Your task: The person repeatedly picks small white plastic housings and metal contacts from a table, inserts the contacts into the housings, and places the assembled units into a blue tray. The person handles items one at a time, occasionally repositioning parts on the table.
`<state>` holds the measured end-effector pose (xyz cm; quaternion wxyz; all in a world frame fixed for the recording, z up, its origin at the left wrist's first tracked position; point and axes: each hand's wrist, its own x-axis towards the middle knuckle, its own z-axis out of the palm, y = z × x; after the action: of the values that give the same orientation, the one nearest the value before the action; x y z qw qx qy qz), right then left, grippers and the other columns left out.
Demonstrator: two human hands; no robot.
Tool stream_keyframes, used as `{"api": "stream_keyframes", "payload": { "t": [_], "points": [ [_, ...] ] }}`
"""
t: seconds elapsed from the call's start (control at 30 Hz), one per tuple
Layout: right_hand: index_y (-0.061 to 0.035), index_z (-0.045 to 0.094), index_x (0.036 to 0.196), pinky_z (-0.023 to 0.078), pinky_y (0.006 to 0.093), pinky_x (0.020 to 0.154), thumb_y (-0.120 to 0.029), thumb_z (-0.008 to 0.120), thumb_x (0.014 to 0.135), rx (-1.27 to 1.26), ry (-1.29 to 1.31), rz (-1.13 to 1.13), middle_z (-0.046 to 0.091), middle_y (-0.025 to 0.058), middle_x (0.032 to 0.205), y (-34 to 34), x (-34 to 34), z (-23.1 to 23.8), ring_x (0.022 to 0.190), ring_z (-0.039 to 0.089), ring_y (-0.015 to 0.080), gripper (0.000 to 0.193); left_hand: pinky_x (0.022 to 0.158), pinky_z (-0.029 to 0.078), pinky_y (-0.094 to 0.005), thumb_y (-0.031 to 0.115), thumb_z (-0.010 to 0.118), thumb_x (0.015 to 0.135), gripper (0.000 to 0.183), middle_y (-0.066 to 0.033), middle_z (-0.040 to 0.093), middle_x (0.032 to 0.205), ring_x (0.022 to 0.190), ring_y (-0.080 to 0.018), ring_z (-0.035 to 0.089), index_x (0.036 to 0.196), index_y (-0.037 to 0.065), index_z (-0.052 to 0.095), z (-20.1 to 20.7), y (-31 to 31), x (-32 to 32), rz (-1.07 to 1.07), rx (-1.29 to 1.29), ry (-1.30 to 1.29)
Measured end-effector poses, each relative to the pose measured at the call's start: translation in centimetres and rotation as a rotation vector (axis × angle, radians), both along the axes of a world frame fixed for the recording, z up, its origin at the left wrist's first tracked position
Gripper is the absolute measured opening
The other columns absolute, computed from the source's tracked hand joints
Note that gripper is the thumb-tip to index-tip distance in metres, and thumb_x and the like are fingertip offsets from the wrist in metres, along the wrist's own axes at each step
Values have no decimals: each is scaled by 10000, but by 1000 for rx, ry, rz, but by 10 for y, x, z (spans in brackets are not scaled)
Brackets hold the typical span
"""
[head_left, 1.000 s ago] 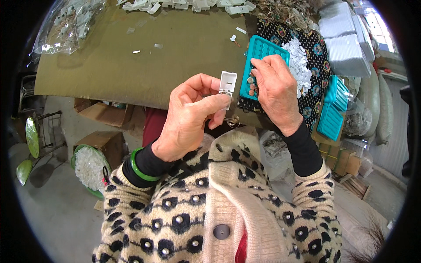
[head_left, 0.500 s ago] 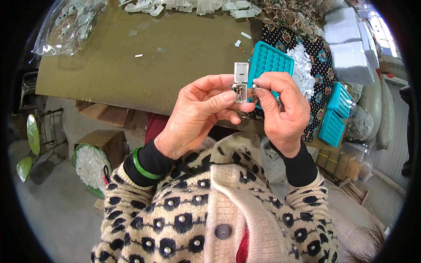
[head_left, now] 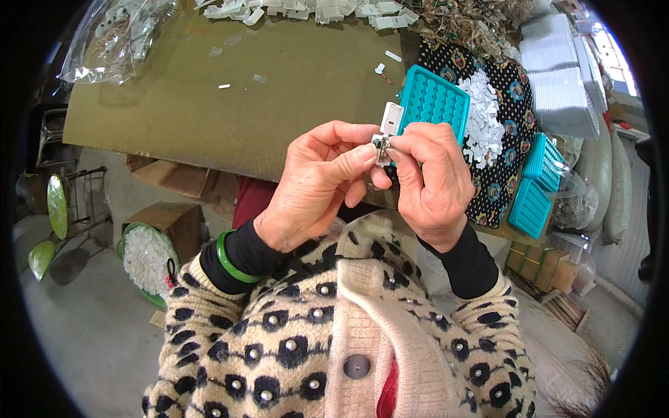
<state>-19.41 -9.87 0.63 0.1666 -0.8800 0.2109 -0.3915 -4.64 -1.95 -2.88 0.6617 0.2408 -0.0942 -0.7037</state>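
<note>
Between the thumb and fingers of my left hand [head_left: 310,181] is a small white plastic case, its hinged lid [head_left: 391,117] standing up and tilted to the right. My right hand [head_left: 437,181] meets it from the other side, thumb and forefinger pinched on a small shiny metal part [head_left: 388,145] at the open lower half. Fingertips hide most of that part and the inside of the case. Just beyond my right fingers, a teal tray [head_left: 433,101] with rows of round hollows lies at the table's right side.
White flat pieces [head_left: 482,122] lie heaped on a dotted cloth [head_left: 514,104]. Along the far edge of the olive table [head_left: 202,115] are white plastic cases [head_left: 313,10], a tangled wiry pile [head_left: 474,24] and a clear bag [head_left: 115,42]. More teal trays [head_left: 531,209] stand right; a filled basket [head_left: 122,244] stands lower left.
My right hand has moved left, bringing the metal part against the open case. The case has tipped from upright to a rightward slant. My left hand keeps its hold.
</note>
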Motion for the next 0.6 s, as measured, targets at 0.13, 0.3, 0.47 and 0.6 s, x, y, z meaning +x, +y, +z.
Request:
{"api": "stream_keyframes", "payload": {
  "t": [0.13, 0.3, 0.47, 0.6],
  "points": [
    [17, 601, 944, 505, 300, 652, 32, 682, 839, 151, 68, 112, 617, 133, 880, -5, -5, 9, 743, 611, 240, 134, 438, 459, -201, 21, 636, 916, 227, -165, 684, 947, 745, -198, 699, 1136, -28, 603, 5, 3, 1, 3, 28, -77],
    [3, 544, 990, 492, 267, 690, 2, 645, 899, 1381, -346, 283, 607, 91, 960, 4, -9, 21, 788, 596, 155, 136, 451, 473, -194, 13, 658, 899, 183, -162, 668, 987, 766, -229, 707, 1074, -11, 612, 13, 7, 1, 13, -61, -186],
    [-16, 508, 1112, 496, 268, 743, -29, 656, 906, 1534, -435, 280, 577, 64, 1055, 15, -8, 26, 919, 575, 129, 254, 479, 458, -193, 18, 680, 887, 184, -132, 649, 995, 743, -200, 694, 1056, 20, 608, 17, 15, 1, 20, -152, -290],
    [-7, 475, 1271, 497, 264, 807, -37, 660, 903, 1439, -373, 223, 569, 56, 1094, 21, -4, 24, 987, 568, 123, 413, 494, 430, -187, 40, 679, 896, 199, -100, 663, 945, 723, -165, 677, 1072, 33, 585, 17, 21, 1, -14, -79, -369]
  ]
}}
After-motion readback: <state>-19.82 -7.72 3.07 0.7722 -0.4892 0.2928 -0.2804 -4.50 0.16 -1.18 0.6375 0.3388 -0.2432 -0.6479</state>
